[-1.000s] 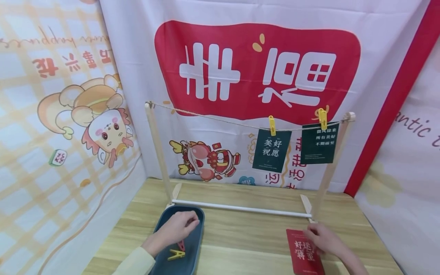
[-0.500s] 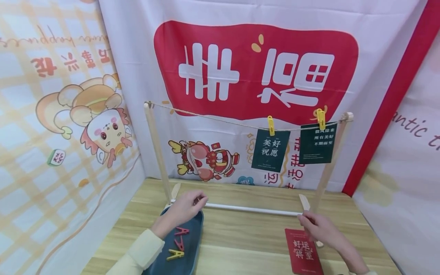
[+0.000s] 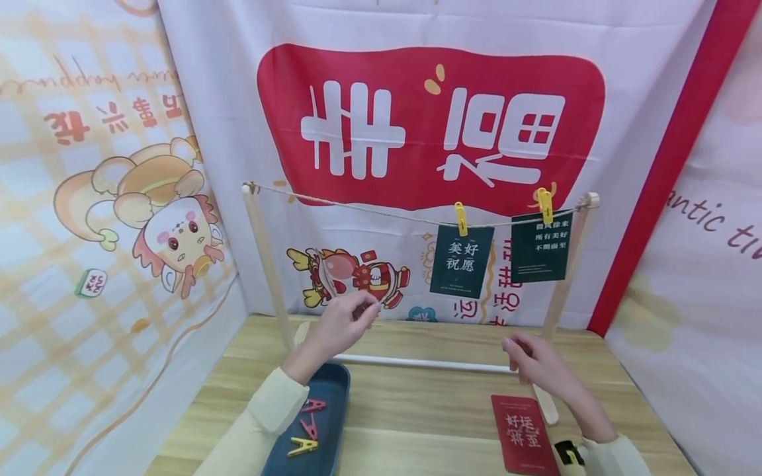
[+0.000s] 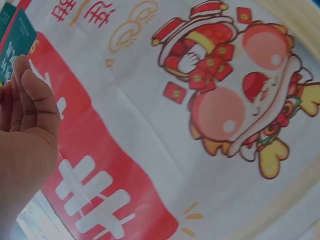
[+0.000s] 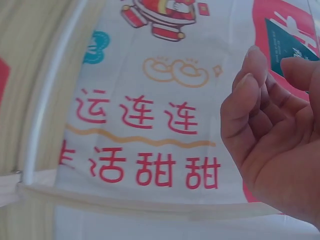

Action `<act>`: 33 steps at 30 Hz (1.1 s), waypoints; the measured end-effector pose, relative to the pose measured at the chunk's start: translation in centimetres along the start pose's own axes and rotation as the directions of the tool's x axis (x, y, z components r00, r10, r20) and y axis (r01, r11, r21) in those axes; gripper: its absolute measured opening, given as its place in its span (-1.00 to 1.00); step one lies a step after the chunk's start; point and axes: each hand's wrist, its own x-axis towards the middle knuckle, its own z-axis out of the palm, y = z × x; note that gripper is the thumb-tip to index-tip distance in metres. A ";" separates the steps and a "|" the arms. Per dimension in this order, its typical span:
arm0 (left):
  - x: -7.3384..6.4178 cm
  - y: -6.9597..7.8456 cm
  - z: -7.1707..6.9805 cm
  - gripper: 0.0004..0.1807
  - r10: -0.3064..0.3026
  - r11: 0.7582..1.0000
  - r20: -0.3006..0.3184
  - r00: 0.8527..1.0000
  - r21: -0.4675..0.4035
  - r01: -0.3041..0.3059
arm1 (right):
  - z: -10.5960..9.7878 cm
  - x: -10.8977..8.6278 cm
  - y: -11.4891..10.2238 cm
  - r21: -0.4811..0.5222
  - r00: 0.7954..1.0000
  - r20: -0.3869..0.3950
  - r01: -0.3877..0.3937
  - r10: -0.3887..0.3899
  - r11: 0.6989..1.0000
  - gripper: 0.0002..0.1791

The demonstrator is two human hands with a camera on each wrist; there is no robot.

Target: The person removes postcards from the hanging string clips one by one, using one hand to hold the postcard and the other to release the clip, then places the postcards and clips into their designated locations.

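The left hand (image 3: 342, 324) is raised above the left part of the wood-grain desk (image 3: 417, 416), its fingers loosely bent, with a narrow gap to the thumb. The right hand (image 3: 536, 360) is raised towards the desk's right edge; its fingers are loosely curled and the thumb stands apart from them.

A red rectangular card (image 3: 516, 420) with white characters lies flat on the desk, nearer the right edge than the left. It lies below the right hand and towards the wearer, not touching it, just beside the wooden foot (image 3: 546, 404) of the right post.

By the desk's left edge sits a dark blue tray (image 3: 336, 380), partly under the left sleeve, holding two pinkish-red clips (image 3: 309, 425) and a yellow clip (image 3: 302, 447). The left hand is beyond it, clear of the clips.

A pale wooden frame (image 3: 266, 258) with a white rod (image 3: 423, 363) stands towards the desk's far edge. From its string hang two dark green cards (image 3: 461, 281) in yellow clothespins (image 3: 461, 219), both right of the left hand and beyond the right hand.
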 end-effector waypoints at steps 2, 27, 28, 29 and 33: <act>0.9 0.5 -0.3 -0.94 0.013 1.000 -0.009 1.000 -0.009 -0.013 | -0.2 0.4 -0.5 0.005 1.000 -0.023 0.020 -0.020 1.000 -0.65; 10.9 6.5 -1.0 -0.79 0.085 0.996 -0.114 0.990 0.023 -0.083 | -1.5 4.7 -4.4 0.113 0.988 -0.125 0.106 -0.092 0.988 -0.50; 11.2 6.7 -0.9 -0.79 0.076 0.997 -0.135 0.988 0.034 -0.072 | -1.4 4.8 -4.4 0.122 0.987 -0.130 0.110 -0.094 0.986 -0.50; 11.6 6.9 -0.9 -0.78 0.067 0.997 -0.159 0.985 0.044 -0.061 | -1.4 4.9 -4.5 0.131 0.986 -0.134 0.112 -0.094 0.985 -0.50; 12.8 7.6 -0.7 -0.80 0.042 0.997 -0.229 0.972 0.068 -0.028 | -1.4 5.4 -4.7 0.157 0.985 -0.145 0.116 -0.093 0.981 -0.49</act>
